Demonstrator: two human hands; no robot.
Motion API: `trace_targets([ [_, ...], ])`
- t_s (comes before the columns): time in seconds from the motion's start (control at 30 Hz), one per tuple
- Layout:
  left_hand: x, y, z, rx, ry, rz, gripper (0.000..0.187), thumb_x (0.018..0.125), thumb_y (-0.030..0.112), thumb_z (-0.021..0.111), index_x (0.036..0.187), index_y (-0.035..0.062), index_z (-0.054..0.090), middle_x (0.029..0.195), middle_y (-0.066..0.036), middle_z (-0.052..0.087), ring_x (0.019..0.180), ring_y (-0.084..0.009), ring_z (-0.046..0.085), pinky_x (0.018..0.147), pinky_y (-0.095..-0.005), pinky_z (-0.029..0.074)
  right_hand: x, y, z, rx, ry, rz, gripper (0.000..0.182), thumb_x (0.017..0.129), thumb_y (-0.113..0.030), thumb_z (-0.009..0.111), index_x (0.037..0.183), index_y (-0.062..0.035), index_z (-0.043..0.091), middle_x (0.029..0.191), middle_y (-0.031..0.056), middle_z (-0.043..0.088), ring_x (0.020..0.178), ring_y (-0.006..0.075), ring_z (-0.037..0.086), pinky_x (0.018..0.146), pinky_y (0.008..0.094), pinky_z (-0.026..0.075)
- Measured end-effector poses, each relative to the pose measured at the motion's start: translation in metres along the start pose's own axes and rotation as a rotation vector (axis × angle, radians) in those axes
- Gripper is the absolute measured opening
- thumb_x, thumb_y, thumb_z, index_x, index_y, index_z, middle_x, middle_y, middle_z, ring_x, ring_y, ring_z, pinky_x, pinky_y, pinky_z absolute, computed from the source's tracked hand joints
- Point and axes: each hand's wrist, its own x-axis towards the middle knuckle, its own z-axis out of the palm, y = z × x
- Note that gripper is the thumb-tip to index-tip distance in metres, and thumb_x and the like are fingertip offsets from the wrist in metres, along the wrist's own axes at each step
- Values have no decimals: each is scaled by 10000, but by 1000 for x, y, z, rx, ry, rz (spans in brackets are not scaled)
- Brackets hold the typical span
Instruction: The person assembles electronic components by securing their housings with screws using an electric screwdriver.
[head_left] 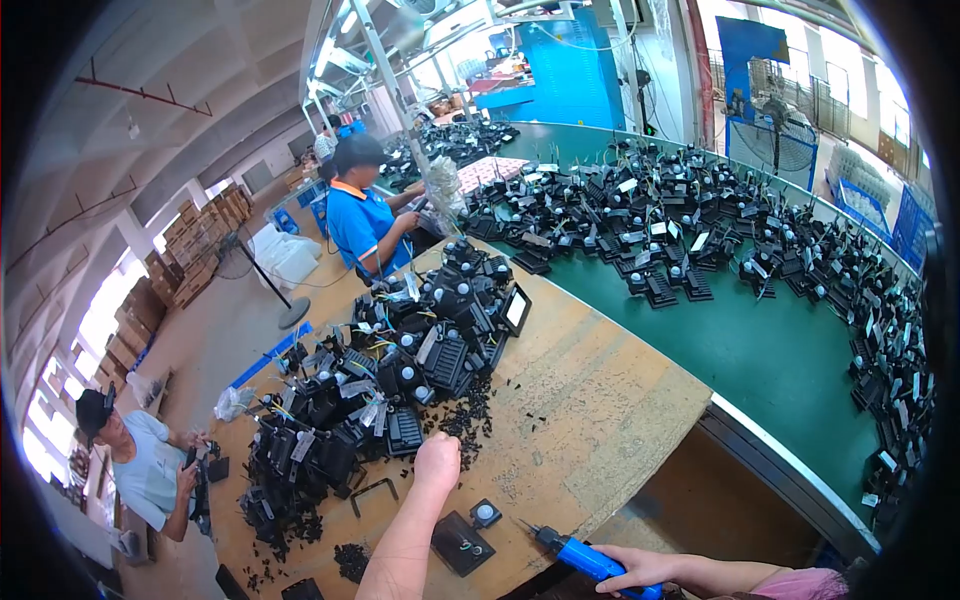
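My right hand (632,570) is wrapped round a blue electric screwdriver (585,561), its bit pointing left over the table edge. Closed into a fist, my left hand (437,461) is at the edge of a scatter of small black screws (474,415); whatever its fingers hold is hidden. Between my two arms a black lamp housing (462,543) lies on the tabletop, with a white-domed sensor (485,513) at its upper corner. Beyond my left hand rises a heap of black floodlights (400,370) with similar sensors and loose wires.
The wooden table (600,400) borders a green conveyor (740,340) carrying many more black floodlights (660,220). A black bracket (374,494) and a small screw pile (351,562) lie left of my forearm. One person in blue (362,225) and another in white (143,455) work along the table.
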Motion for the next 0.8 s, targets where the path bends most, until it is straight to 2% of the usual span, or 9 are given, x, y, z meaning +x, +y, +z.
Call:
trace_targets([
  [0.23,0,-4,-2,25,-1,-31,86,845,144,696,901,80,700,948,-156,681,906,-346,675,819,-453,551,0,4,2,-20,24,-15,899,945,-317,720,1582,-34,152,1031,71,580,834,126,605,757,292,508],
  [0.33,-3,-5,-10,-86,118,-56,71,857,137,675,882,71,671,892,-151,692,860,-360,684,778,-464,552,1,5,2,-17,12,-36,902,947,-314,719,1584,-34,145,1025,71,579,824,125,604,743,291,509],
  [0.37,-5,-5,-17,-178,198,-86,105,858,162,690,884,62,676,858,-157,712,822,-378,683,769,-465,550,2,5,1,-14,6,-37,902,947,-311,719,1584,-34,143,1023,71,578,821,125,604,739,290,510],
  [0.53,-64,-10,-83,-986,410,-466,138,890,35,687,1022,0,702,843,-86,705,718,-176,663,678,-283,527,-6,-4,4,2,22,-41,892,946,-263,722,1584,-35,142,1016,66,576,812,121,601,732,292,513],
  [0.6,-116,-5,-111,-1229,524,-505,118,908,7,665,1018,-29,684,847,-64,668,716,-169,626,679,-294,525,-9,3,0,17,11,-75,891,944,-239,723,1585,-36,138,1012,63,577,806,122,601,734,294,515],
  [0.63,-141,-4,-114,-1428,516,-484,118,912,2,656,1022,-35,679,842,-65,660,720,-170,620,685,-302,523,-11,10,-6,30,-40,-35,902,938,-212,728,1589,-39,127,1046,54,564,824,114,595,728,288,514],
  [0.7,-200,0,-111,-1815,506,-478,119,921,-10,639,1031,-46,668,831,-65,644,728,-170,608,696,-317,521,-27,-8,-5,-5,-90,-6,921,921,-238,749,1587,-31,148,1155,71,554,944,141,588,819,309,508],
  [0.73,-221,8,-107,-1847,417,-507,119,929,-13,627,1035,-52,664,831,-66,641,729,-174,608,706,-324,525,-34,-16,-5,-13,-134,25,931,913,-251,760,1587,-27,159,1210,79,549,1005,154,584,865,320,504],
  [0.8,-247,34,-95,-1913,244,-597,121,943,-20,603,1042,-64,657,833,-67,637,732,-181,607,724,-337,533,-28,-7,-4,-236,-181,-300,963,876,-299,797,1578,-12,204,1397,107,479,1221,196,495,1034,365,425],
])
